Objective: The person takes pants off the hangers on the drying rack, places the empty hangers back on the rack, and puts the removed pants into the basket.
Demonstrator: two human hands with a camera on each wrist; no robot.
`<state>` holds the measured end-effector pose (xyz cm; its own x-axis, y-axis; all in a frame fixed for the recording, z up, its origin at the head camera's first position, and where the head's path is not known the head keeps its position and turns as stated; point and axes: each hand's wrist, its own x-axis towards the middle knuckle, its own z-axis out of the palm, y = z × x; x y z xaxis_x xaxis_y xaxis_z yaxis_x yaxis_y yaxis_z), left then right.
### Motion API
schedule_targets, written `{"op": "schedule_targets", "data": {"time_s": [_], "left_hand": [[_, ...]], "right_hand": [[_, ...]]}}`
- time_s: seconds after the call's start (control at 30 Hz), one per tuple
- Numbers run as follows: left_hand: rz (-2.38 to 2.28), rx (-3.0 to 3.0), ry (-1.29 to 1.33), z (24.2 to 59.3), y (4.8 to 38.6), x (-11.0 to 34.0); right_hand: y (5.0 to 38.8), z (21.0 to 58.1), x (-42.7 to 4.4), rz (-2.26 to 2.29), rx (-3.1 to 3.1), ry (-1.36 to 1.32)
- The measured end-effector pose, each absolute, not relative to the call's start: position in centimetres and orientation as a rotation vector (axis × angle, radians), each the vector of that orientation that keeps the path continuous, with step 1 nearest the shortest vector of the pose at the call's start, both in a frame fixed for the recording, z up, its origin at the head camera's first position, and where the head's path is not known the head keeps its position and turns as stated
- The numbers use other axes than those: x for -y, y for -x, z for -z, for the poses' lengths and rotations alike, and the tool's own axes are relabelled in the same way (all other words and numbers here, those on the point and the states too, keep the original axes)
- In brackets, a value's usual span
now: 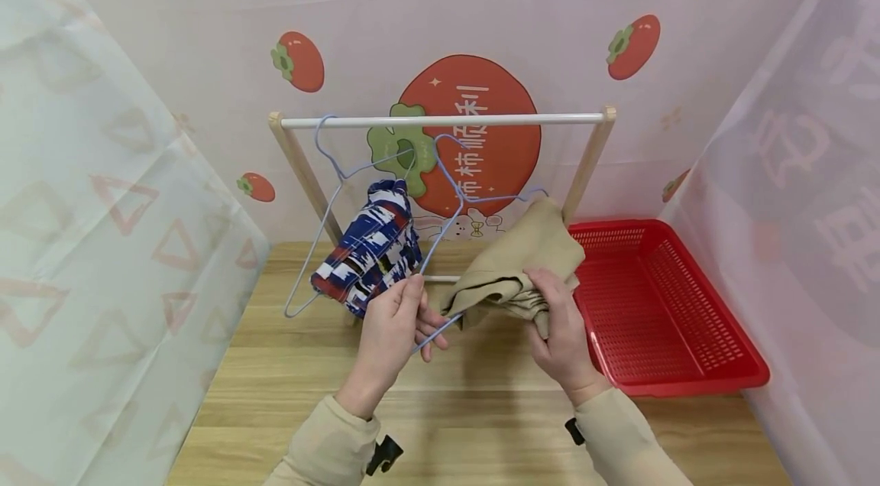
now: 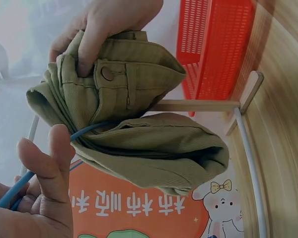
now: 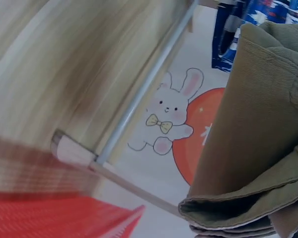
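My left hand (image 1: pixel 393 329) pinches the side of a blue wire hanger (image 1: pixel 450 180), which is off the rail. Folded khaki trousers (image 1: pixel 525 249) sit over the hanger's right part, and my right hand (image 1: pixel 560 325) grips their gathered lower side. The left wrist view shows the hanger wire passing into the folds of the trousers (image 2: pixel 139 144), near the waist button. In the right wrist view the trousers (image 3: pixel 253 119) fill the right side, and most of the right hand is hidden. Patterned blue, white and red cloth (image 1: pixel 374 249) hangs on another blue hanger (image 1: pixel 302 272).
A rack with a white rail (image 1: pixel 440 121) and wooden posts stands on the wooden table (image 1: pixel 275 394), the other hanger hooked at its left. To the right lies a red basket (image 1: pixel 660 302). Printed curtains surround the back and sides.
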<state>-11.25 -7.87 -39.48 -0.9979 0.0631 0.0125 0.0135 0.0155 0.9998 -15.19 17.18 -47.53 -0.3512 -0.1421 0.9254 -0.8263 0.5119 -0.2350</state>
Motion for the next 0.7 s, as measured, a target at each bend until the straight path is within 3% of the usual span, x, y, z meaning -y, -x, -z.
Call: {"op": "schedule_targets", "data": {"time_s": [0.7], "left_hand": [[-2.226, -2.145, -0.057, 39.91, 11.49, 8.01]], "right_hand": [[16.0, 47.68, -17.05, -0.524, 1.899, -1.053]]}}
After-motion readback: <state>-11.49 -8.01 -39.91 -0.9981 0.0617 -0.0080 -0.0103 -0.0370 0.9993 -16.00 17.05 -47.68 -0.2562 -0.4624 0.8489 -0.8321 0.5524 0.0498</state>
